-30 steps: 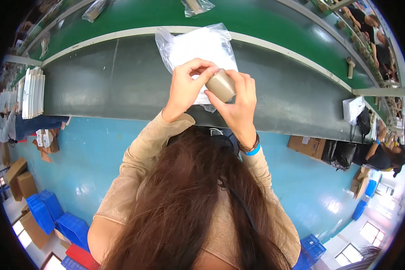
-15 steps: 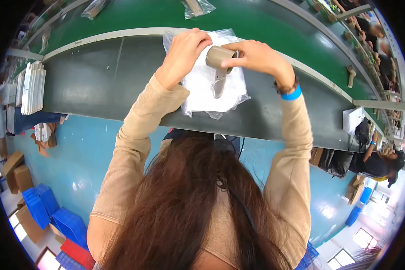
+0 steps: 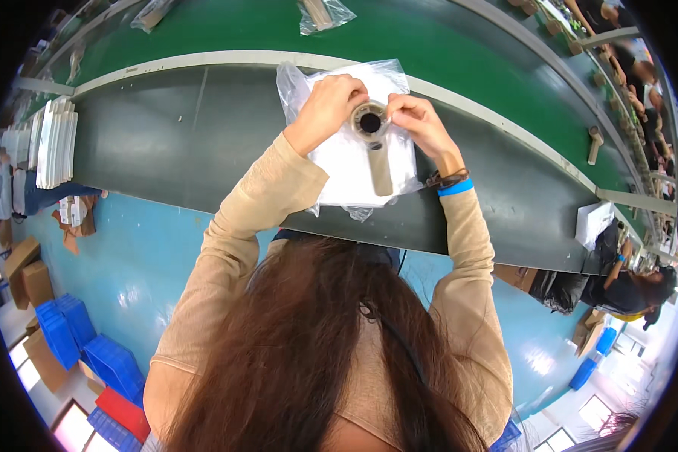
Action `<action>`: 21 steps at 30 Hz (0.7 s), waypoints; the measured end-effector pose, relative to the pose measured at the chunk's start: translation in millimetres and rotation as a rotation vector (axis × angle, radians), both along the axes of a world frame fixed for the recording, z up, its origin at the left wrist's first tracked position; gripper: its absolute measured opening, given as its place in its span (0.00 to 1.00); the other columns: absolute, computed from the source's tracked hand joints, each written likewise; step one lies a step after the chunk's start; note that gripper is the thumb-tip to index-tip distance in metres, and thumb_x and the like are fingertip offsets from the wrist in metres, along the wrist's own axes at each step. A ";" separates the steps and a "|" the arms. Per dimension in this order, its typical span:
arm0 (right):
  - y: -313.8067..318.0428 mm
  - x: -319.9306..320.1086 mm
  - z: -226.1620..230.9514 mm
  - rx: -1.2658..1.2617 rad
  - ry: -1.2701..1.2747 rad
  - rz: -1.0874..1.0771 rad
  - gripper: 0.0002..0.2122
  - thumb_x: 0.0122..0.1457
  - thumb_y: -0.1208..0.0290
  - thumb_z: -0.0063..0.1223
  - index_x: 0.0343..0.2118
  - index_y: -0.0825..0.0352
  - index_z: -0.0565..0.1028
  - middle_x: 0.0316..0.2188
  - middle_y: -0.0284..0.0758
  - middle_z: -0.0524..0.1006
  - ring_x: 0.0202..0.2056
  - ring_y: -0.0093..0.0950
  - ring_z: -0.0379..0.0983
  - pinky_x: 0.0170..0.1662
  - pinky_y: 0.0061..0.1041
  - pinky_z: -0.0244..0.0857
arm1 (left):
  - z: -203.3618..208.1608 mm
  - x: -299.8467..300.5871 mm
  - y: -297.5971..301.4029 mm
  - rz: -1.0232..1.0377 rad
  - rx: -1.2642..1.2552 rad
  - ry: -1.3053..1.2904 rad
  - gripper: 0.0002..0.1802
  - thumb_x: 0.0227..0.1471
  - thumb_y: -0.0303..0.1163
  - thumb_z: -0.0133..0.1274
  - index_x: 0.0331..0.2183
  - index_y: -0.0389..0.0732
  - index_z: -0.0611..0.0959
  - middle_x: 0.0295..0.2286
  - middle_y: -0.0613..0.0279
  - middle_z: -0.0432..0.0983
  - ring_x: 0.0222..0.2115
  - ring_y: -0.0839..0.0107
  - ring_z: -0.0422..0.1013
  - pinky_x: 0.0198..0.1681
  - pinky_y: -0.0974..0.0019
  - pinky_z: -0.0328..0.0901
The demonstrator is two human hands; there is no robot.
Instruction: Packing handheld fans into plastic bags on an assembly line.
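A beige hair dryer (image 3: 381, 169) stands with the round, dark-centred end of its barrel facing up, its handle toward me. Beneath it lie white sheets (image 3: 335, 169) and a clear plastic bag (image 3: 290, 83) on the dark bench. My left hand (image 3: 331, 105) is closed at the barrel's upper left rim, fingertips against it. On the other side my right hand (image 3: 420, 124) is closed in a pinch at the rim's right edge. Whatever lies between those right fingertips is too small to make out.
Beyond the bench's pale edge rail runs a green conveyor (image 3: 241, 30) carrying a bagged item (image 3: 325, 15) and another beige hair dryer (image 3: 594, 143). White flat pieces (image 3: 56, 143) stand stacked at the bench's left end. A white packet (image 3: 594, 222) lies far right, near another person.
The hair dryer has turned so its barrel's round end faces up. My right hand has gone from spread around the barrel to a pinch at its rim; my left has shifted slightly nearer me.
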State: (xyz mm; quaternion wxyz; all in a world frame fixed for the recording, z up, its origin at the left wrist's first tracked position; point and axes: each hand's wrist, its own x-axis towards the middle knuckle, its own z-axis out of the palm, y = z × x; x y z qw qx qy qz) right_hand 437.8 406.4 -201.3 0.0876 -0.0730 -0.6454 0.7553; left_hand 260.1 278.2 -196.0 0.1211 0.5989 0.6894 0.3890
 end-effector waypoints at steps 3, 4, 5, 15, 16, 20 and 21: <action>-19.0 -0.3 9.1 -0.168 0.198 -0.461 0.07 0.59 0.69 0.52 0.27 0.66 0.74 0.45 0.30 0.66 0.49 0.22 0.61 0.53 0.22 0.52 | 18.4 -6.8 8.3 -0.025 0.002 -0.402 0.11 0.48 0.31 0.57 0.31 0.31 0.83 0.24 0.52 0.79 0.25 0.64 0.76 0.30 0.65 0.68; -21.6 1.2 11.0 -0.024 0.195 -0.477 0.05 0.59 0.71 0.51 0.29 0.65 0.74 0.50 0.33 0.62 0.52 0.26 0.59 0.56 0.25 0.50 | 30.9 -6.3 9.9 -0.061 0.017 -0.415 0.11 0.48 0.32 0.57 0.32 0.33 0.83 0.23 0.55 0.79 0.24 0.71 0.76 0.29 0.69 0.68; -23.0 5.1 20.6 -0.024 0.196 -0.485 0.05 0.59 0.71 0.51 0.29 0.65 0.74 0.50 0.33 0.62 0.52 0.26 0.59 0.56 0.25 0.50 | 42.7 -3.1 12.7 -0.069 0.014 -0.414 0.11 0.48 0.32 0.57 0.32 0.33 0.83 0.23 0.55 0.79 0.24 0.71 0.76 0.29 0.69 0.68; -11.0 2.7 71.7 0.287 0.361 -0.824 0.07 0.67 0.69 0.36 0.38 0.66 0.65 0.43 0.37 0.71 0.46 0.26 0.68 0.51 0.25 0.60 | 100.2 11.1 61.1 -0.301 0.139 -0.465 0.09 0.51 0.30 0.57 0.34 0.34 0.82 0.26 0.68 0.78 0.27 0.81 0.69 0.31 0.75 0.65; -5.7 -1.3 77.4 0.515 0.263 -0.951 0.08 0.68 0.68 0.33 0.41 0.66 0.64 0.42 0.39 0.73 0.42 0.24 0.70 0.45 0.22 0.63 | 105.6 15.1 67.0 -0.296 0.143 -0.467 0.09 0.51 0.30 0.57 0.34 0.34 0.82 0.26 0.68 0.78 0.27 0.81 0.69 0.31 0.75 0.65; 54.7 -25.9 90.3 0.674 0.116 -1.133 0.10 0.67 0.66 0.36 0.41 0.68 0.66 0.39 0.42 0.75 0.40 0.26 0.71 0.45 0.25 0.63 | 113.0 29.2 49.6 -0.208 0.404 -0.495 0.16 0.52 0.30 0.55 0.42 0.33 0.77 0.32 0.57 0.76 0.32 0.68 0.73 0.38 0.67 0.68; 66.5 -33.8 97.6 0.726 -0.001 -1.167 0.12 0.67 0.65 0.37 0.41 0.69 0.67 0.38 0.43 0.76 0.40 0.29 0.72 0.45 0.27 0.64 | 109.4 37.8 27.6 -0.072 0.542 -0.316 0.12 0.51 0.33 0.56 0.36 0.36 0.81 0.25 0.61 0.77 0.27 0.67 0.73 0.34 0.67 0.67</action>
